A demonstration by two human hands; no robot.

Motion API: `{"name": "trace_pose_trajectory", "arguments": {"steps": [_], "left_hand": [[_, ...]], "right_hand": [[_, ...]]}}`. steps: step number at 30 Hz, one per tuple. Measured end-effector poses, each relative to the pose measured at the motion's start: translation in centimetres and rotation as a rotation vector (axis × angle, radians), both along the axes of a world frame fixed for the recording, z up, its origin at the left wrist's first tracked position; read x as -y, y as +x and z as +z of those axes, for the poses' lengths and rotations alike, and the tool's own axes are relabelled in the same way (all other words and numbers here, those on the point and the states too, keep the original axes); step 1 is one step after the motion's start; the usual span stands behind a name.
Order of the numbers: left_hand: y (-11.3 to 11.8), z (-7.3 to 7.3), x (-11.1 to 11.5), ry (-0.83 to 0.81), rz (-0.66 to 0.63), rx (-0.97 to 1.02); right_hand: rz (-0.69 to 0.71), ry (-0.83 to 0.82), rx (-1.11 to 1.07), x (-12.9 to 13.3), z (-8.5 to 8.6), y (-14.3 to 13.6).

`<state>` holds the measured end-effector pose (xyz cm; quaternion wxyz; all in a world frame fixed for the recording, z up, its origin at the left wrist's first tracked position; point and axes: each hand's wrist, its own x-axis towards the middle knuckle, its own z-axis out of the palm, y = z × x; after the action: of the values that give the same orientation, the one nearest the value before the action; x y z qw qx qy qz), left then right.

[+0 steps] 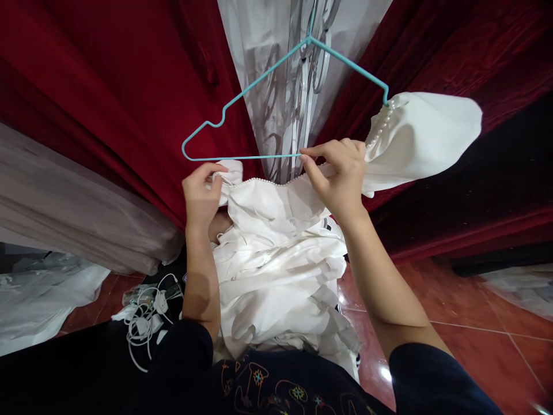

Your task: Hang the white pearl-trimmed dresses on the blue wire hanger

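Note:
A white dress with a pearl-beaded neckline lies bunched over my lap. Its puffed sleeve is looped over the right end of a light blue wire hanger, whose hook runs out of the top of the view. The hanger's left end carries nothing. With thumb and fingertips, my right hand pinches the hanger's bottom bar near its middle. My left hand is closed on the white fabric at the dress's left shoulder, just under the bar.
Dark red curtains hang on both sides of a white metal scrollwork piece. White charging cables lie tangled on a black surface at lower left. Pale sheer fabric hangs at left. Red tiles cover the floor.

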<state>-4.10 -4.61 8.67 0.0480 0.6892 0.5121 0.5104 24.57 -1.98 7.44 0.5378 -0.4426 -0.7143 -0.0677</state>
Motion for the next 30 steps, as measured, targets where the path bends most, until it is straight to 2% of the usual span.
{"name": "trace_pose_trajectory", "arguments": {"steps": [2,3,6,9,11,13,17,19,22,24,27,30], "left_hand": [[2.3,-0.2,0.9,0.168,-0.12,-0.051],[3.3,-0.1,1.1,0.259,-0.142,-0.065],[5.4,0.8,1.0,0.442,-0.075,-0.083],[5.8,1.5,0.4,0.38,-0.03,-0.161],[5.9,1.4,0.1,0.291,-0.036,-0.205],[6.1,1.1,0.1,0.269,-0.021,-0.201],[6.7,0.9,0.4,0.306,-0.021,-0.157],[6.8,1.0,0.3,0.318,-0.037,-0.138],[6.7,1.2,0.2,0.334,-0.024,-0.134],[6.6,1.3,0.1,0.337,-0.022,-0.144],[6.4,1.3,0.0,0.345,-0.028,-0.15],[6.1,1.5,0.2,0.334,-0.005,-0.167]], "right_hand": [[0.001,-0.002,-0.009,-0.1,-0.1,-0.2],[0.002,-0.001,-0.011,0.0,-0.1,-0.2],[0.036,0.012,-0.003,0.4,0.2,0.2],[0.085,0.026,0.061,1.4,0.7,1.0],[0.098,0.019,0.109,1.9,1.1,1.4],[0.094,0.068,0.089,2.2,1.6,1.9],[-0.026,0.421,-0.114,1.0,2.1,4.0],[-0.047,0.498,-0.135,-0.2,2.1,5.8],[-0.019,0.431,-0.148,-1.8,2.0,8.2],[-0.102,0.369,-0.157,-2.5,2.3,9.2],[-0.283,0.268,-0.1,-2.8,3.7,9.4],[-0.304,0.174,-0.086,-2.7,5.5,9.2]]}}
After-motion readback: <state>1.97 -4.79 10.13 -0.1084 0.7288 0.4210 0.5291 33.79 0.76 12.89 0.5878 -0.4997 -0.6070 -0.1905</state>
